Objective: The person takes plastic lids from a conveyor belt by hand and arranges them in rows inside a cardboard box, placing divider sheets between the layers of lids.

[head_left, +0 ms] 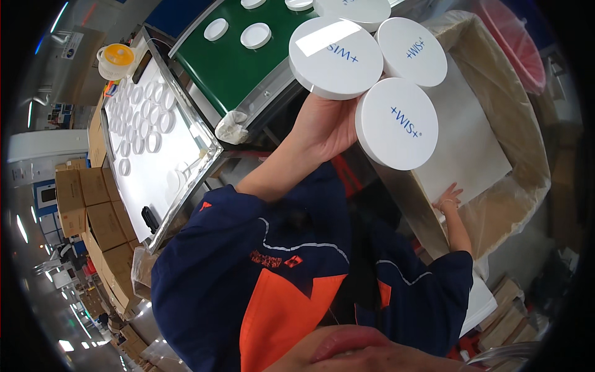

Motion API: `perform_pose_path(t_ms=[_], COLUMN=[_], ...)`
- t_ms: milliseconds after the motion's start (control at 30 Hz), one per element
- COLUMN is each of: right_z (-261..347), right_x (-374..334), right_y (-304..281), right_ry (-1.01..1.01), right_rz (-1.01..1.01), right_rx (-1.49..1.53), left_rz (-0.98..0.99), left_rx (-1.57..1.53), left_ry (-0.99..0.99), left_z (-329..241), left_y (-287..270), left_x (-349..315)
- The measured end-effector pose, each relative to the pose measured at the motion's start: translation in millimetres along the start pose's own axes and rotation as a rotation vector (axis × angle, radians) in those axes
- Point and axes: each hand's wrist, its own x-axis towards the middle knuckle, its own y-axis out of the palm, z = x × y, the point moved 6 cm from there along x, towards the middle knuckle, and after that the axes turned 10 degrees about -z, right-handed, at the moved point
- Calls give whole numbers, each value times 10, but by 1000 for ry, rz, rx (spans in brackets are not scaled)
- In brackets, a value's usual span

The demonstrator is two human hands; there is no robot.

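My left hand (328,127) is raised in front of the green belt, closed on a cluster of white round lids. A lid with a pale glare strip (334,77), a lid to its right (412,53) and a lower lid (396,133) face up, with blue print on them. Another white lid (353,8) shows behind at the top edge. The fingers under the lids are mostly hidden. My right hand (449,198) is at the near edge of a white sheet (465,136) in a plastic-lined box (527,155), its fingers spread and touching the sheet.
On the green conveyor belt (229,68) lie several white lids. A white-topped table (149,186) at left bears rows of white rings or lids (145,111) and a black object (149,219). Cardboard boxes (99,198) are stacked beyond it. A pink bin (511,43) stands far right.
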Motion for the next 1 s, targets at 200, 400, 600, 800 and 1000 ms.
perform_pose_path(t_ms=[200,400,600,800,1000], right_z=[12,392,831,936,996], right_x=[160,-185,-1607,-2204,-1963], right_y=[-76,-1454,-2285,-2362,-2038], right_ry=[-1,-552,-1032,-1368,-1269], right_rz=[43,-128,105,-107,-236], right_rx=[55,608,1006,814,814], left_rz=[-12,-21,-73,-90,29], left_rx=[220,206,195,265,1593], left_ry=[71,64,-11,-86,143], left_z=[71,171,415,656,1065], left_y=[141,96,13,-237,-556], left_x=[44,136,233,507,1338])
